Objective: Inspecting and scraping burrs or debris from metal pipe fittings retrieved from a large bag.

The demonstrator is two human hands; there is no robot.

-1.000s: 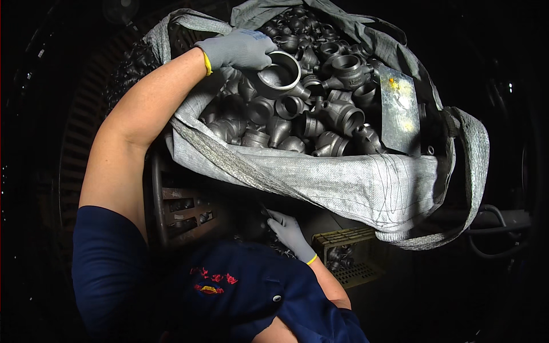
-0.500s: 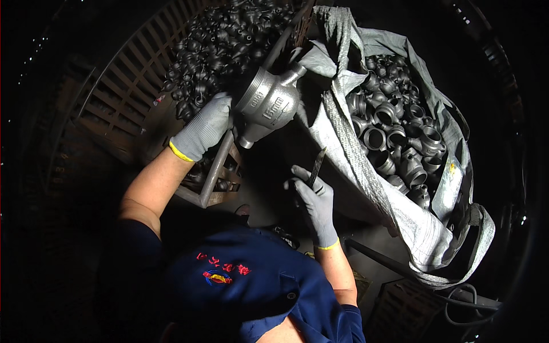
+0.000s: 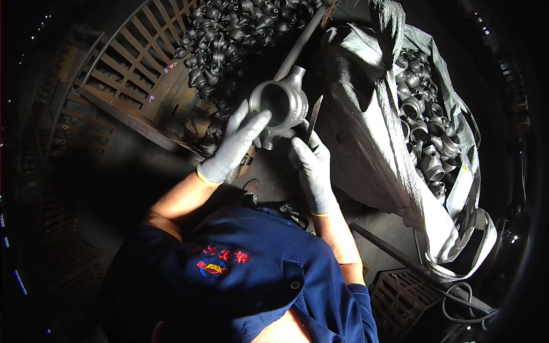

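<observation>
A grey cast-metal water meter body, with a wide round mouth and short pipe stubs on its sides, is up in front of me. My left hand, in a grey glove with a yellow cuff, grips it from the left, a finger at the rim of the mouth. The mouth faces back toward me. In my right hand, gloved alike, a narrow dark file stands with its pointed tip upward, close beside the body's right side. Whether the file touches the body I cannot tell.
A slatted metal crate at the far left holds a heap of dark castings. On the right stands a white woven bulk bag filled with similar castings. A long bar and a cable lie at the lower right.
The meter body has been turned so its mouth faces me. My right hand has risen with the file, bringing it next to the body. The view has shifted a little.
</observation>
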